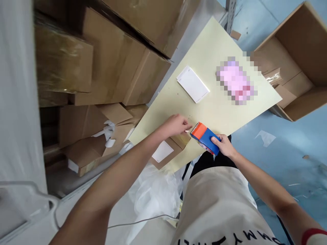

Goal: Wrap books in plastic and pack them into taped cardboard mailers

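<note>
My right grip (222, 144) clasps a tape dispenser (204, 135) over the bench (206, 44), likely light, stiff, best held by its blue body; my left grip (178, 124) curls near 1 box (176, 150), whether pinching anything I cannot tell.

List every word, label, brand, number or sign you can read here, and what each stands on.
"MMY": upside down on the shirt; its neighbouring letters are cut off or unclear.
White stack: faint corner print, too small to read.
Tape dispenser: side markings, too blurred to read.
White label on the cardboard box: no text discernible.
Pink item: pixelated, unreadable.
</note>
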`<act>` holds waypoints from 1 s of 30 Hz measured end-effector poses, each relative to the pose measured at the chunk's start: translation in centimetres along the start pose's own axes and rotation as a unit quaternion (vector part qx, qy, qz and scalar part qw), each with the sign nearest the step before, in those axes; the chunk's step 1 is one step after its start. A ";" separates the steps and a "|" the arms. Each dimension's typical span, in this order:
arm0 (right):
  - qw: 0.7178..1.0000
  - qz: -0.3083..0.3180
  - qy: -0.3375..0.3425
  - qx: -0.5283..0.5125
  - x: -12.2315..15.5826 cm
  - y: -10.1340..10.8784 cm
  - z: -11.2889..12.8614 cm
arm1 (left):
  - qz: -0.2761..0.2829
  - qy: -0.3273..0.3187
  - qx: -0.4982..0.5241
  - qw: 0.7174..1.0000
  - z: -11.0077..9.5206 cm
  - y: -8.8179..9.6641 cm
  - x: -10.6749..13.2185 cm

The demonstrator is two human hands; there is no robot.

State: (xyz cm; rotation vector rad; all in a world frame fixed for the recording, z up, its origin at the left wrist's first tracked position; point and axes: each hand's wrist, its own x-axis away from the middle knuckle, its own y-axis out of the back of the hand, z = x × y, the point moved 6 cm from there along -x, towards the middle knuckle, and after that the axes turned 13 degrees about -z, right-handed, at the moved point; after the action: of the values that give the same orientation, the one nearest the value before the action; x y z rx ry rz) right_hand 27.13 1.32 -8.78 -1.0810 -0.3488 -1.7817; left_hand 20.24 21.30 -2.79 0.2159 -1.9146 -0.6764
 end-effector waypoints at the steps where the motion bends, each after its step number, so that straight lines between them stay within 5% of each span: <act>1: 1.000 0.002 -0.017 -0.020 0.0 -0.3 -0.7 | 0.030 0.001 -0.022 0.999 0.4 -0.3 -0.3; 5: 0.995 0.008 -0.084 -0.058 0.5 -1.3 -4.0 | 0.082 0.003 -0.117 0.990 3.0 -0.8 -1.2; 9: 0.990 0.002 -0.131 -0.051 1.4 -1.8 -7.7 | 0.060 0.015 -0.227 0.972 5.2 -1.0 -1.2; 14: 0.979 -0.006 -0.187 -0.080 2.6 -3.3 -10.5 | 0.013 0.000 -0.319 0.948 5.6 -2.8 -0.1; 19: 0.977 -0.001 -0.184 -0.105 2.6 -4.7 -10.9 | -0.018 -0.048 -0.326 0.944 5.8 -4.3 1.0; 24: 0.983 -0.025 -0.166 -0.078 2.2 -4.8 -11.3 | -0.047 -0.084 -0.332 0.938 5.8 -3.5 1.4; 30: 0.975 -0.011 -0.199 -0.104 2.4 -5.0 -12.3 | 0.089 -0.169 -0.167 0.967 7.0 -5.5 4.7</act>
State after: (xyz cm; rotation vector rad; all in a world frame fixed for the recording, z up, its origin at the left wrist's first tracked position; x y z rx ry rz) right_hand 16.27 -5.71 -12.62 -1.5946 -0.4217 -1.6399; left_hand 11.15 17.14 -4.15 -0.2991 -2.0714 -0.9449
